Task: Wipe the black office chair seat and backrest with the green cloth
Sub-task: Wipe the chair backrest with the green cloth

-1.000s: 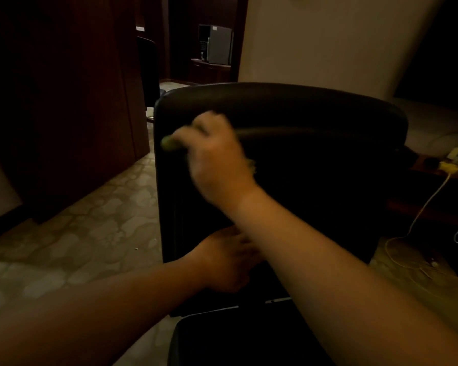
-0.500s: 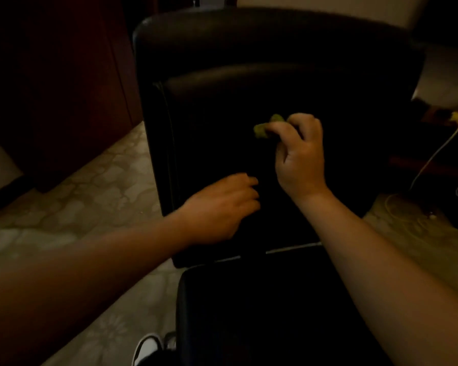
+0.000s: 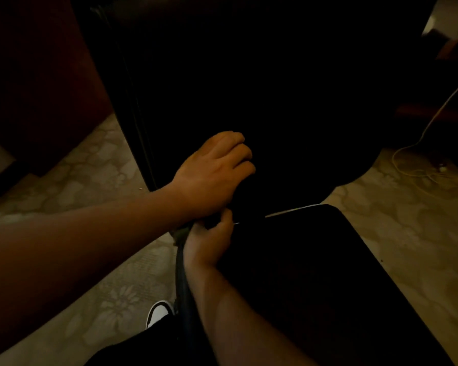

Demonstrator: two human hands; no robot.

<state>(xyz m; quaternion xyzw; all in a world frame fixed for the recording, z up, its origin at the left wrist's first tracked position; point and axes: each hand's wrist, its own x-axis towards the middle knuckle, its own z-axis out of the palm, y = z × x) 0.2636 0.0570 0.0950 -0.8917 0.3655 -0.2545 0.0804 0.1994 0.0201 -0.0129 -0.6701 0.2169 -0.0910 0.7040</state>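
The black office chair fills the middle of the head view, very dark. Its backrest (image 3: 249,88) stands upright and the seat (image 3: 315,273) lies below it to the right. My left hand (image 3: 214,170) curls its fingers on the lower edge of the backrest. Just under that wrist, my right hand (image 3: 209,241) is at the seat's back left corner. It pinches the green cloth (image 3: 181,233), of which only a dull bunched bit shows at the seat's edge.
A patterned tile floor (image 3: 98,165) surrounds the chair. Dark wooden furniture (image 3: 37,75) stands at the left. A pale cable (image 3: 421,143) loops on the floor at the right. My white-toed shoe (image 3: 159,311) is beside the seat's left edge.
My right hand has carried the cloth down from the middle of the backrest to the seat's back left corner. My view has tilted down and closer. My left hand stayed low on the backrest.
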